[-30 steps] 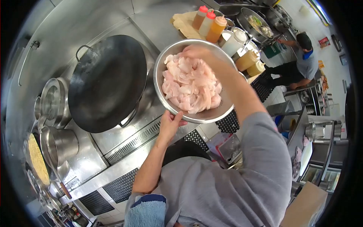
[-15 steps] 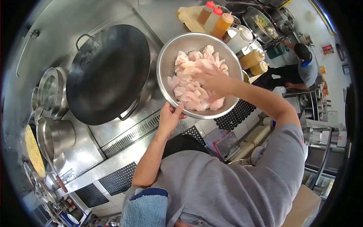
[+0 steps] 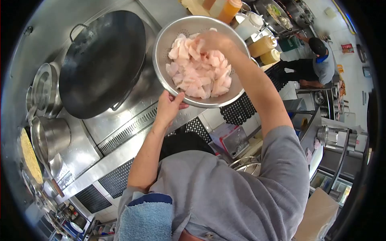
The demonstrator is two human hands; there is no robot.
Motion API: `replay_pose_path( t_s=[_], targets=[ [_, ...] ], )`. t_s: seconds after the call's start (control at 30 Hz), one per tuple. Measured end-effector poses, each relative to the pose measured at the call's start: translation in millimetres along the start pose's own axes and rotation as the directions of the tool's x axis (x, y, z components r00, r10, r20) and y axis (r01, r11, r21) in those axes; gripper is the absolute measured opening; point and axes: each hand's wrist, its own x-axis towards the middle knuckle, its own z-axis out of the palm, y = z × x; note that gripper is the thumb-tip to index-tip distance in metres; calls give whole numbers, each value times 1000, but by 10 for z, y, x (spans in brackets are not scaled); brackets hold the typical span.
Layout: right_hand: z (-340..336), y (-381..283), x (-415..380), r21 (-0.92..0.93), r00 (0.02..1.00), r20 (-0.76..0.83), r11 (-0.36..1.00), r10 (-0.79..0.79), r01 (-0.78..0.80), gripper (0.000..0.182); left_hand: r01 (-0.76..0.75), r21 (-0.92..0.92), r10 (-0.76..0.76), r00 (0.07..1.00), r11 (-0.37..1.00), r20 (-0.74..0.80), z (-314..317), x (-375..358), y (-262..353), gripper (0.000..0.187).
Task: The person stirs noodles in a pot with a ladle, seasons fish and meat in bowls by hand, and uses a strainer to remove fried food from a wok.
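A metal colander (image 3: 159, 60) holds a heap of pale pink raw meat pieces (image 3: 199, 68) that look like sliced chicken. My left hand (image 3: 171, 105) grips its near rim, thumb on top and fingers underneath. Over the far side of the heap, my right hand (image 3: 215, 41) reaches down into the meat; its fingers are bent, blurred and partly hidden, so their grip cannot be made out. To the left of the colander, a large black wok (image 3: 103, 64) sits tilted on the stove, with nothing visible inside.
Sauce bottles (image 3: 261, 46) stand behind the colander at right. Metal pots (image 3: 50, 136) and a lidded pan (image 3: 45, 86) line the left side of the steel counter (image 3: 80, 160). A co-worker (image 3: 321, 60) stands at the far right, near another pan of food (image 3: 275, 16).
My right hand has gone from spread over the middle of the meat to its far side, with fingers bent. The pieces have shifted. The whole view has moved slightly; my left hand keeps the rim.
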Motion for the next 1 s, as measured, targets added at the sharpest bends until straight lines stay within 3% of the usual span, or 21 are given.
replay_pose_path(
  t_s=[0.1,0.13,0.2,0.23,0.33,0.43,0.53,0.67,0.7,0.8,0.83,0.93,0.97,1.0],
  targets=[
    [197,-270,293,174,997,-75,985,19,-6,44,-5,3,5,1000,1000,1,12,-8,16,23],
    [96,-759,126,-8,998,43,998,55,-54,42,-17,-11,17,1000,1000,-4,11,-7,-17,23],
    [161,-1209,-138,-231,988,153,971,-32,67,38,-51,-32,51,999,998,-10,-7,26,-44,23],
    [423,-1171,-139,-265,972,165,941,-170,209,36,-50,-32,50,999,998,-16,-24,29,-33,22],
    [793,-954,-639,-223,868,-227,891,-441,395,36,-40,-26,40,999,999,-32,-22,34,-34,21],
    [639,-659,-997,-166,925,-86,921,-370,353,42,-32,15,33,998,999,-48,-25,29,-35,23],
    [687,-284,-809,-351,935,-245,923,-256,160,45,-31,7,31,999,1000,-24,37,15,-49,23],
    [591,34,-487,-95,818,-523,970,-241,225,47,-13,5,13,1000,1000,-18,105,-34,-9,25],
    [492,122,-475,-71,888,-443,992,-124,103,59,-11,4,11,1000,1000,-19,111,-30,-8,26],
    [429,553,-325,322,958,-277,946,75,19,72,-11,9,11,1000,1000,-5,62,-1,-35,29],
    [291,397,-366,471,974,-146,878,173,-85,89,-7,14,7,1000,1000,-4,63,9,-20,28],
    [643,442,-126,638,946,-100,749,308,-176,102,-7,12,7,1000,1000,-2,76,9,15,28],
    [712,382,-82,806,959,45,558,279,-200,112,-16,2,16,1000,1000,6,90,-1,27,27],
    [739,361,-49,754,960,32,624,278,-206,112,-27,-10,27,999,1000,19,108,1,39,27]
  ],
)
